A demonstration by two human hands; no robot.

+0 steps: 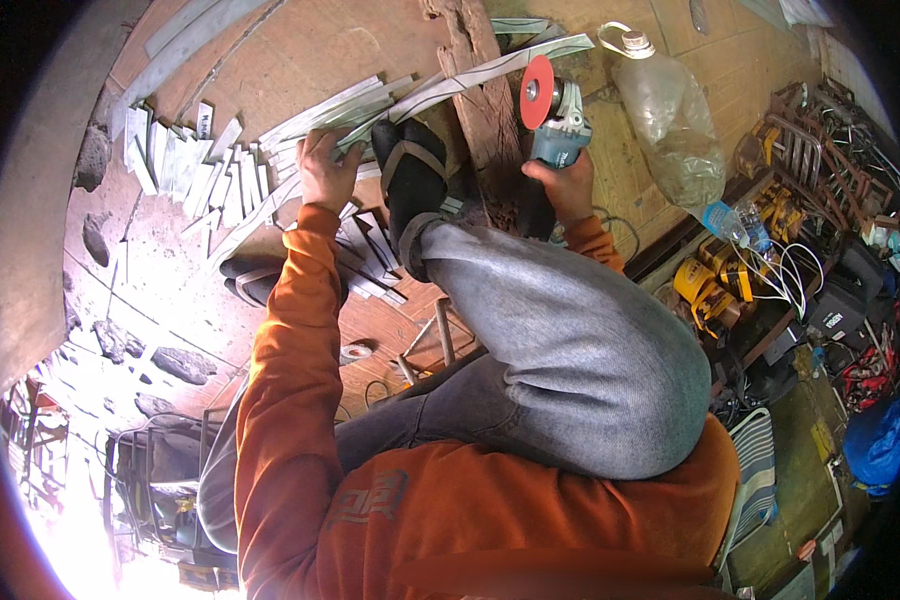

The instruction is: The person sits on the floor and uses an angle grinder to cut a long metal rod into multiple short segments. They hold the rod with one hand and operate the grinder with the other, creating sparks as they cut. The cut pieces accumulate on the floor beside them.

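My right hand [568,188] is wrapped round the body of a teal angle grinder [560,145]. Its red cutting disc [537,92] points up and away, beside a rough wooden block [485,125]. A long pale metal strip [505,66] lies across that block and runs back to the left, under my sandalled foot [413,170]. My left hand [328,172] is closed over pale strips just left of the foot, its fingertips pressing on them. Several short cut strips [235,185] lie to its left, and more [370,245] lie below it.
A large clear plastic jug [670,125] stands right of the grinder. Yellow power tools [708,290], white cable [795,275] and a blue bag [875,445] crowd the right side. A roll of tape [356,352] lies near my legs. Longer strips [185,45] lie at the far left.
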